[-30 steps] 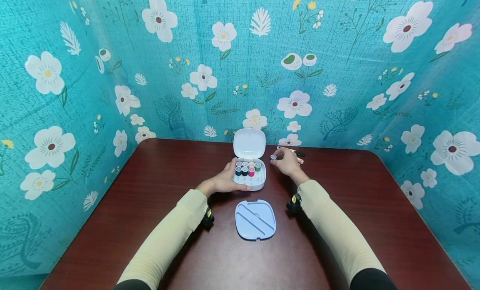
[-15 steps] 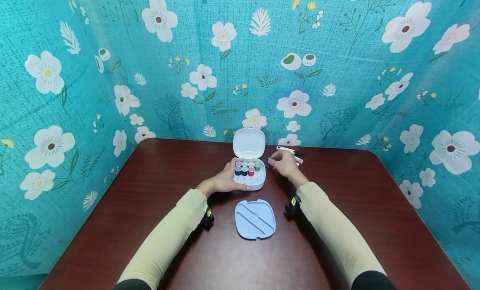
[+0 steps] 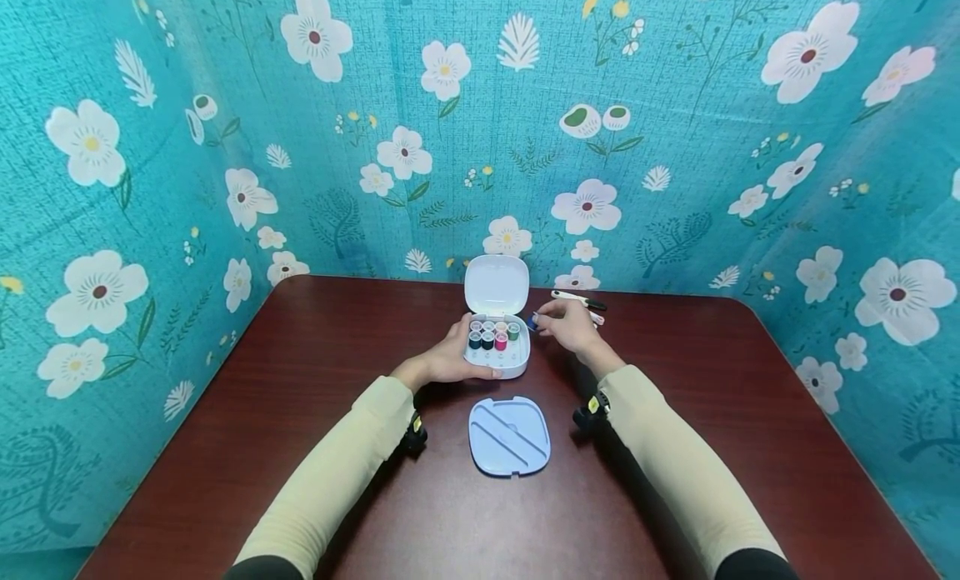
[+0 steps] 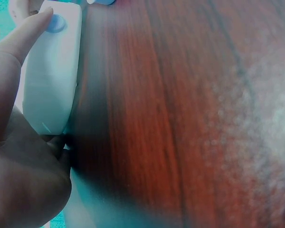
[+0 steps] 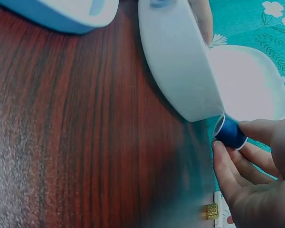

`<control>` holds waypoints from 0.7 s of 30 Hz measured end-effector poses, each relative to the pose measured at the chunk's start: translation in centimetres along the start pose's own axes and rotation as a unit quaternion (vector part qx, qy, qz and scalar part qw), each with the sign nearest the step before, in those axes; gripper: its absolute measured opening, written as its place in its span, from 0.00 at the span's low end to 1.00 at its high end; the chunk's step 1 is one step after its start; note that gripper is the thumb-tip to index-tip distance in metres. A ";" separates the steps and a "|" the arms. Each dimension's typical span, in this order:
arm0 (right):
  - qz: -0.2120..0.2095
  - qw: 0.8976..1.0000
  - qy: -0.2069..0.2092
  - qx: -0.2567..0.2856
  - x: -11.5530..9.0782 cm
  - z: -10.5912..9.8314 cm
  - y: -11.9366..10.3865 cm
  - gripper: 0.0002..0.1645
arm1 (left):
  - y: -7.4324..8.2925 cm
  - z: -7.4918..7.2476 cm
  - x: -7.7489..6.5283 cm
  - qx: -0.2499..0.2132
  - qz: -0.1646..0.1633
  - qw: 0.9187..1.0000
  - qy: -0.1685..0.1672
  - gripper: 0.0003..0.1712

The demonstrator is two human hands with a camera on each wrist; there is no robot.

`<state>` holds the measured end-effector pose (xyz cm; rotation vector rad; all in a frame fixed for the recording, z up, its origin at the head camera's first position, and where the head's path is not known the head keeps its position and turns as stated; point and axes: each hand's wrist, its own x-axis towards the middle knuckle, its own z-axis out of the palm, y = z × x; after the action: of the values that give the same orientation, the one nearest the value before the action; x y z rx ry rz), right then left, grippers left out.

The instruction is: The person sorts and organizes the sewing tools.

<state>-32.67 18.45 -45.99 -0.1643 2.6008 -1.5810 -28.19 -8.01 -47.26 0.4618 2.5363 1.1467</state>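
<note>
A white sewing box (image 3: 516, 365) stands with its lid (image 3: 497, 285) raised at the back. Inside it are several thread spools (image 3: 501, 341) in black, pink, green and pale colours, with bare pegs in the front row. My left hand (image 3: 448, 357) grips the box from its left side, thumb along the front wall near a round blue button (image 4: 56, 23). Beside the box's right wall, my right hand (image 3: 568, 325) pinches a spool of blue thread (image 5: 231, 133) between thumb and fingertips, its white end tilted toward the box.
A light blue tray (image 3: 510, 438) with diagonal ridges lies on the dark red-brown table (image 3: 360, 330) in front of the box. Behind my right hand lie a black-and-white pen-like tool (image 3: 579, 300) and a partly hidden pinkish-white item (image 3: 597, 318). A floral curtain hangs behind.
My right hand has moved slightly left toward the box, turning the spool so its blue thread shows. My left hand keeps its grip on the box.
</note>
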 end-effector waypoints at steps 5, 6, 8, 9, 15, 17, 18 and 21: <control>-0.003 1.000 0.003 0.000 -0.3 -0.2 -0.4 0.15 | 0.0 0.0 0.1 -0.001 0.001 1.000 -0.001 0.76; -0.004 1.000 0.002 0.001 -0.4 -0.2 -0.5 0.15 | 0.0 0.1 0.1 0.001 0.000 1.000 -0.002 0.76; -0.007 1.000 0.000 0.006 -0.5 -0.2 -0.7 0.15 | -0.1 0.1 0.1 0.001 0.000 1.000 -0.002 0.75; -0.009 1.000 -0.002 0.007 -0.6 -0.2 -0.8 0.15 | -0.1 0.1 0.1 0.004 -0.002 1.000 -0.003 0.76; -0.019 1.000 -0.010 0.015 -0.9 -0.1 -1.6 0.13 | -0.1 0.0 0.1 0.006 -0.001 1.000 -0.003 0.76; -0.017 1.000 -0.015 0.013 -1.0 0.0 -1.8 0.13 | 0.0 -0.1 0.0 0.001 0.002 1.000 -0.003 0.76; -0.017 1.000 -0.017 0.010 -1.1 0.1 -1.9 0.13 | 0.0 -0.1 0.0 -0.003 0.004 1.000 -0.003 0.76; -0.017 1.000 -0.017 -0.004 -1.3 0.3 -2.2 0.13 | 0.0 -0.1 -0.1 -0.004 0.006 1.000 -0.005 0.75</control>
<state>-31.27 17.37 -44.18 -0.2355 2.5928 -1.5637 -28.13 -8.11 -47.16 0.4799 2.5227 1.1564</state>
